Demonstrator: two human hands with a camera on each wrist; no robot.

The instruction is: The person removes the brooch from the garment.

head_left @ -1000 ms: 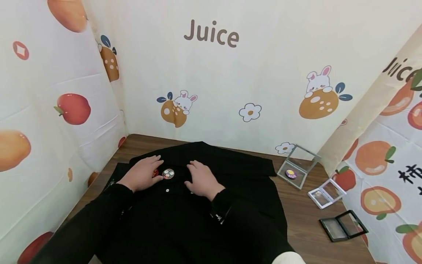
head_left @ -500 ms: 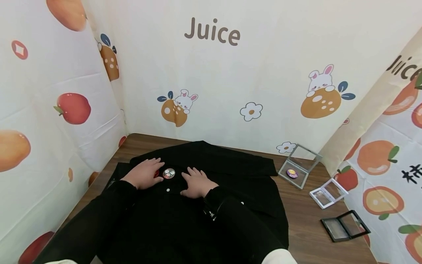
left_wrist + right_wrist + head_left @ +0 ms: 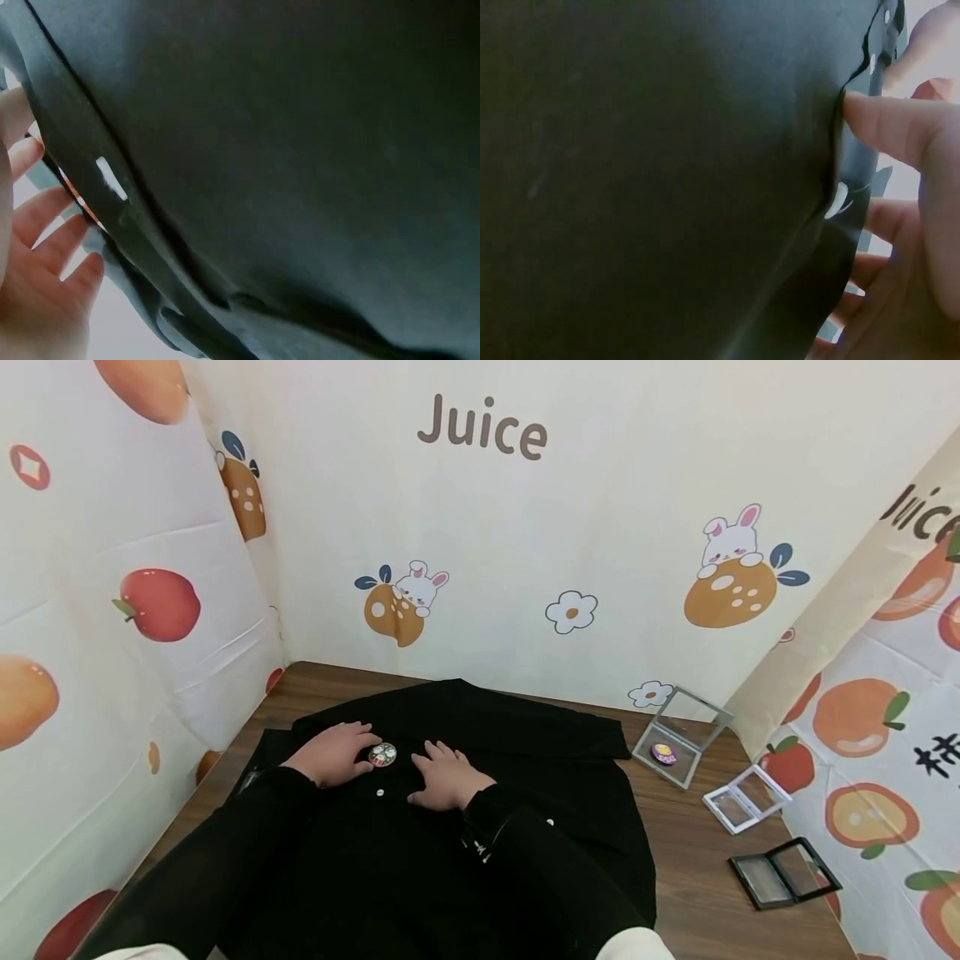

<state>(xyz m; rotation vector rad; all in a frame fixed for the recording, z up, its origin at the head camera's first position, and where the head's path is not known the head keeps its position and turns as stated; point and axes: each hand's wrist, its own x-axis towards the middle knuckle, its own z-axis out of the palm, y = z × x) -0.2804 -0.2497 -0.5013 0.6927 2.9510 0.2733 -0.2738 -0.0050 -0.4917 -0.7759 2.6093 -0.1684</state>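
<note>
Both hands lie flat on a black shirt (image 3: 480,752) spread over the table (image 3: 697,877), set a little apart from each other with fingers straight. The left hand (image 3: 333,753) rests with its thumb tip touching a round badge (image 3: 382,755) that sits on the shirt between the two hands; the right hand (image 3: 444,774) presses the cloth just to the right of that badge. A small white button (image 3: 380,792) shows on the shirt just nearer the person than the badge.

Only the head view shows the badge and the hands from above. The left wrist view shows the cloth up close, with the left hand's fingers (image 3: 45,217) spread beside a dark seam; the badge cannot be made out there. The right wrist view shows a straight finger (image 3: 889,124) laid against the shirt's edge near a white button (image 3: 838,199).

Well to the right of the right hand, three open cases lie on the table: a clear case (image 3: 678,737) holding a purple badge (image 3: 663,752), a white case (image 3: 746,799) and a black case (image 3: 783,872).
</note>
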